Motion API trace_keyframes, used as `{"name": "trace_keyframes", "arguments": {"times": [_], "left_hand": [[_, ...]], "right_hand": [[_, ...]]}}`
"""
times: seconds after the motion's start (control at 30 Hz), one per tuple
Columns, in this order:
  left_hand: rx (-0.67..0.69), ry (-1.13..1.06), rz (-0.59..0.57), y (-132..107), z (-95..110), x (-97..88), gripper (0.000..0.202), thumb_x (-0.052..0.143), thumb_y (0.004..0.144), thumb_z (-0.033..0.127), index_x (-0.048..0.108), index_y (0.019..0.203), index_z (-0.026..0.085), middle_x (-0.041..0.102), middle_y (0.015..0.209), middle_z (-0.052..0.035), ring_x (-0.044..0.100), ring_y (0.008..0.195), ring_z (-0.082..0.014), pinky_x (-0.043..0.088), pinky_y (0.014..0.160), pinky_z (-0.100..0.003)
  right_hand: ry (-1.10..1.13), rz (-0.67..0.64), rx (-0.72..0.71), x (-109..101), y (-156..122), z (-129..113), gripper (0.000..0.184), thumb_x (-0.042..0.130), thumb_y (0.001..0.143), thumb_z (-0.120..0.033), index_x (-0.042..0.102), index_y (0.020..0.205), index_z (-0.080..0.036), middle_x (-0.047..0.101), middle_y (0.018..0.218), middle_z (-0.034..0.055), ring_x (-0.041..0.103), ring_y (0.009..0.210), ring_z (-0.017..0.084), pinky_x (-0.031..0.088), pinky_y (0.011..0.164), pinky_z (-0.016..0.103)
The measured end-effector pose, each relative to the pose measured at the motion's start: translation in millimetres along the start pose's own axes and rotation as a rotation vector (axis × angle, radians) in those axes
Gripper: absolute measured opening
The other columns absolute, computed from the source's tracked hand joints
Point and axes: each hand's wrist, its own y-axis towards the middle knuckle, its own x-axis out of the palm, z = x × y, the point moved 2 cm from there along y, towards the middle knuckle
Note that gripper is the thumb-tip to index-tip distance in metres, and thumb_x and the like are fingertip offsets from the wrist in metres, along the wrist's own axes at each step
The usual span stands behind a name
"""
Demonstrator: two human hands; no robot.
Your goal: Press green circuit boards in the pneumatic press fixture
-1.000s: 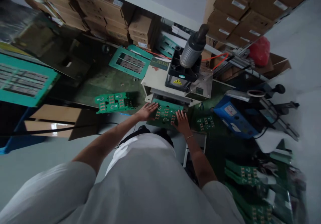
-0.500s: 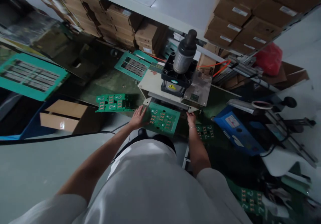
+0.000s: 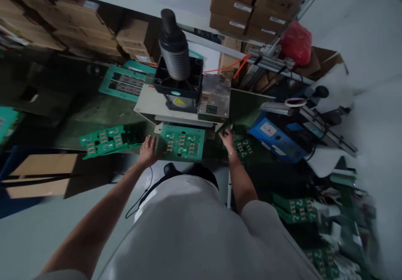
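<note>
A green circuit board panel [image 3: 181,142] lies flat at the front of a small press machine [image 3: 185,91] with a black ribbed cylinder on top. My left hand [image 3: 147,151] rests at the panel's left edge, fingers stretched out and touching it. My right hand [image 3: 226,138] is to the right of the panel, near the machine's right front corner, fingers loosely spread and holding nothing. Just right of that hand lies another green board [image 3: 244,147].
A stack of green boards [image 3: 105,140] lies left of my left hand. A teal frame [image 3: 124,83] sits behind it. A blue device [image 3: 274,135] stands at the right, with more boards [image 3: 295,209] lower right. Cardboard boxes [image 3: 251,3] fill the shelves behind.
Both hands slid off the top of the panel to its sides, the left to the left edge, the right off toward the machine's right corner. The camera has swung to the right.
</note>
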Motion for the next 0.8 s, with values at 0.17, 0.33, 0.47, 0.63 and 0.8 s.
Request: {"name": "trace_keyframes", "arguments": {"times": [0.17, 0.33, 0.47, 0.63, 0.8], "left_hand": [[-0.176, -0.066, 0.107, 13, 28, 17.1, 0.088, 0.045, 0.095, 0.064, 0.035, 0.157, 0.002, 0.033, 0.164, -0.0334, 0.026, 0.157, -0.0464, 0.026, 0.125, -0.067], [-0.139, -0.120, 0.134, 13, 46, 15.6, 0.083, 0.048, 0.094, 0.058, 0.035, 0.155, 0.004, 0.029, 0.166, -0.0316, 0.021, 0.159, -0.0442, 0.025, 0.127, -0.063], [-0.156, -0.131, 0.129, 11, 42, 6.2, 0.081, 0.048, 0.094, 0.055, 0.036, 0.154, 0.003, 0.028, 0.166, -0.0318, 0.020, 0.159, -0.0449, 0.023, 0.127, -0.063], [-0.191, -0.143, 0.179, 3, 28, -0.9, 0.077, 0.052, 0.093, 0.055, 0.039, 0.152, 0.007, 0.031, 0.165, -0.0299, 0.022, 0.159, -0.0442, 0.026, 0.126, -0.062], [-0.288, -0.133, 0.227, -16, 6, -8.7, 0.071, 0.060, 0.089, 0.055, 0.049, 0.143, 0.010, 0.041, 0.158, -0.0284, 0.034, 0.153, -0.0432, 0.032, 0.124, -0.057]], "right_hand": [[-0.139, 0.074, 0.245, -55, -46, 67, 0.038, 0.051, 0.097, -0.030, 0.073, 0.119, -0.008, 0.071, 0.119, 0.0230, 0.063, 0.114, 0.030, 0.047, 0.099, 0.040], [-0.407, -0.041, 0.321, -74, -66, 94, 0.037, 0.068, 0.091, -0.036, 0.075, 0.117, -0.011, 0.066, 0.131, 0.0249, 0.059, 0.124, 0.034, 0.046, 0.100, 0.044], [-0.430, -0.117, 0.313, -75, -62, 92, 0.034, 0.070, 0.092, -0.036, 0.077, 0.115, -0.012, 0.066, 0.131, 0.0230, 0.058, 0.126, 0.033, 0.045, 0.103, 0.046], [-0.426, -0.142, 0.270, -85, -64, 84, 0.030, 0.065, 0.093, -0.034, 0.078, 0.111, -0.013, 0.069, 0.126, 0.0216, 0.061, 0.123, 0.033, 0.047, 0.101, 0.047], [-0.451, -0.079, 0.210, -90, -77, 83, 0.035, 0.058, 0.096, -0.041, 0.078, 0.111, -0.016, 0.070, 0.125, 0.0190, 0.063, 0.118, 0.033, 0.048, 0.096, 0.049]]}}
